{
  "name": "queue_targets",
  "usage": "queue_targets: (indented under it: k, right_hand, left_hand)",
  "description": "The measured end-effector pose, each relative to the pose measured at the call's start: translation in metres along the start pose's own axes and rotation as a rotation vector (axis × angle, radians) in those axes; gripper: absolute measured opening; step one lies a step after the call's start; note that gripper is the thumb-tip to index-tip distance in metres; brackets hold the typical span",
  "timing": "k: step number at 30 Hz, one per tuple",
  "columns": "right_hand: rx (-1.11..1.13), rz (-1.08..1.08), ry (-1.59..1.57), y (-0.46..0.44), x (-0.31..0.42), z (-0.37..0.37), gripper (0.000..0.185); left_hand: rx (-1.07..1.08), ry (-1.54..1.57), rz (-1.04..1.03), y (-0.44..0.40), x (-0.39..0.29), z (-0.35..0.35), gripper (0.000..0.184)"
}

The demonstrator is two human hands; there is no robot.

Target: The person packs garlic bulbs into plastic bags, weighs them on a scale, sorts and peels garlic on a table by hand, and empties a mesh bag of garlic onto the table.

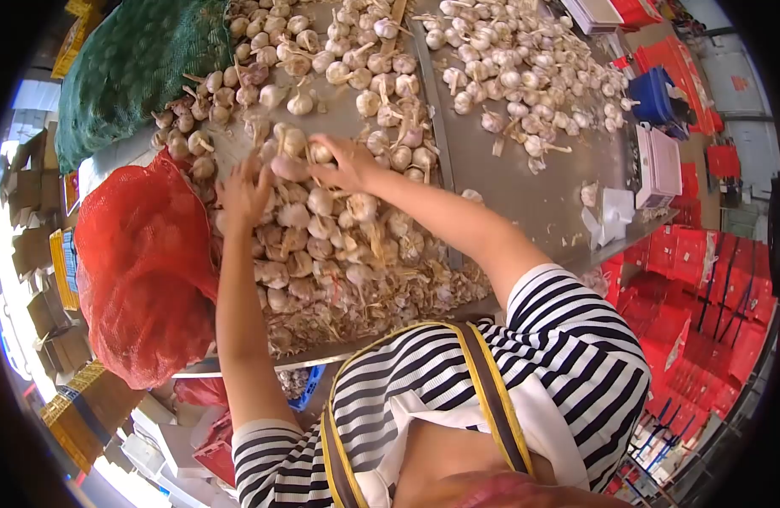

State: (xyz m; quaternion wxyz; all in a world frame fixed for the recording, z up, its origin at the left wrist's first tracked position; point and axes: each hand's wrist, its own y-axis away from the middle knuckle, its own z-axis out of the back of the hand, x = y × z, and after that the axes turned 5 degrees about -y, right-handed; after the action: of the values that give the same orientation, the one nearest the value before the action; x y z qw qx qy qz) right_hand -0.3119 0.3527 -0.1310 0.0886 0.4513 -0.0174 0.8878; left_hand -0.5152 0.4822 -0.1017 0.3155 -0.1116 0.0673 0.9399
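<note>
Left hand (244, 196), right hand (346, 162) seemingly touch garlic (290, 168)

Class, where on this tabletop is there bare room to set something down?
The widest bare patch of metal table lies between the right garlic pile and the white scrap. A smaller gap, bordered by bulbs, lies beyond the right hand. Crowded: around the left hand, by the red net sack, and among loose skins.
</note>
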Motion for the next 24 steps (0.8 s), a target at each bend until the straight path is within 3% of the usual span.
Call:
queue_targets:
  k: [3,4,12,17,18,19,21,22,24]
  right_hand:
    - [-0.062,0.045,0.095,0.061,0.015,-0.008,0.049]
    - [-0.026,0.007,-0.004,0.077,0.018,-0.009,0.045]
    - [0.029,-0.105,-0.065,0.123,0.029,-0.002,0.050]
    - [-0.144,-0.054,-0.181,0.148,0.025,0.007,0.051]
    - [-0.084,-0.165,-0.222,0.154,0.032,0.016,0.050]
    - [-0.067,-0.160,-0.224,0.160,0.029,0.019,0.050]
    - [-0.097,-0.280,-0.355,0.171,0.021,0.023,0.053]
    - [-0.166,-0.169,-0.337,0.174,0.014,0.025,0.050]
    - [-0.222,-0.088,-0.427,0.184,0.011,0.026,0.045]
  left_hand:
    - [-0.107,0.030,-0.111,0.053,-0.025,-0.002,0.045]
    - [-0.132,0.056,-0.133,0.069,-0.029,-0.005,0.043]
    - [-0.238,0.185,-0.068,0.122,-0.031,-0.004,0.043]
    - [-0.162,0.243,-0.040,0.150,-0.045,0.010,0.042]
    - [-0.175,0.251,-0.044,0.157,-0.049,0.011,0.042]
    - [-0.176,0.249,-0.026,0.162,-0.050,0.008,0.042]
    - [-0.138,0.589,0.105,0.179,-0.047,0.000,0.042]
    - [-0.085,0.729,0.280,0.189,-0.057,0.011,0.042]
    - [-0.247,0.773,0.270,0.197,-0.034,-0.013,0.037]
